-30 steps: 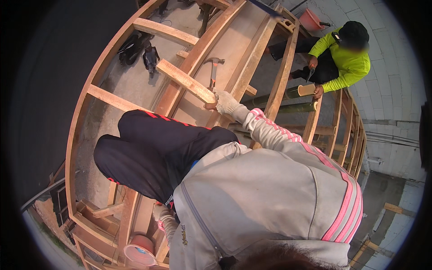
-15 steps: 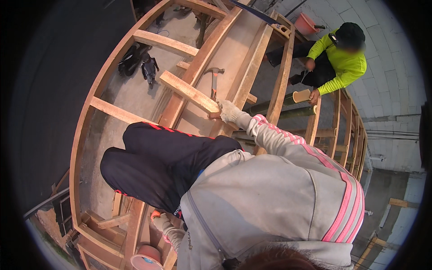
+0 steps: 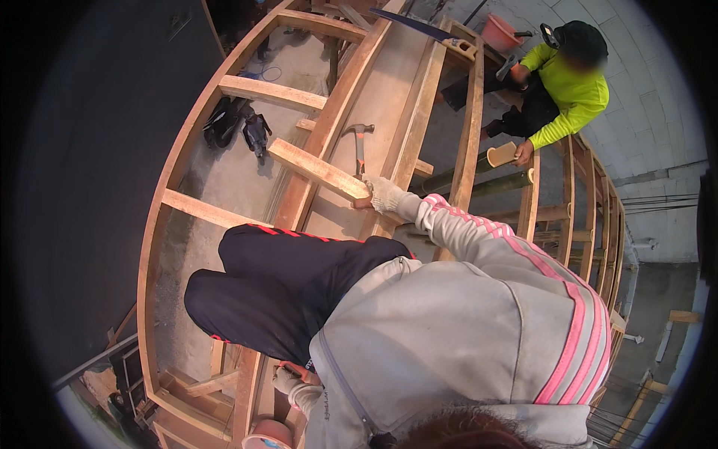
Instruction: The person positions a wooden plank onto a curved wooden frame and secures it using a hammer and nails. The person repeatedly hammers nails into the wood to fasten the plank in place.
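My right hand (image 3: 385, 194), in a pale knitted glove with bare fingertips, grips the near end of a short squared wooden block (image 3: 314, 168). The block lies across a long beam (image 3: 318, 150) of the wooden frame. Close by, a claw hammer (image 3: 360, 146) with an orange and grey handle rests on a board (image 3: 374, 97). My left hand (image 3: 288, 380), gloved too, is low beside my leg with its fingers curled. What it holds, if anything, is too small and partly hidden to make out. A pink bucket (image 3: 271, 432) stands near it.
A handsaw (image 3: 422, 28) lies across the far beams. A co-worker (image 3: 572, 90) in a bright yellow top sits at the far right, one hand raised with a bladed tool (image 3: 507, 67), the other on split bamboo (image 3: 502, 155). Gaps between crosspieces (image 3: 273, 93) show the ground far below.
The whole view has shifted slightly. My right hand stays on the wooden block. The co-worker's hand has risen with the bladed tool. An orange patch at my left hand no longer shows as before.
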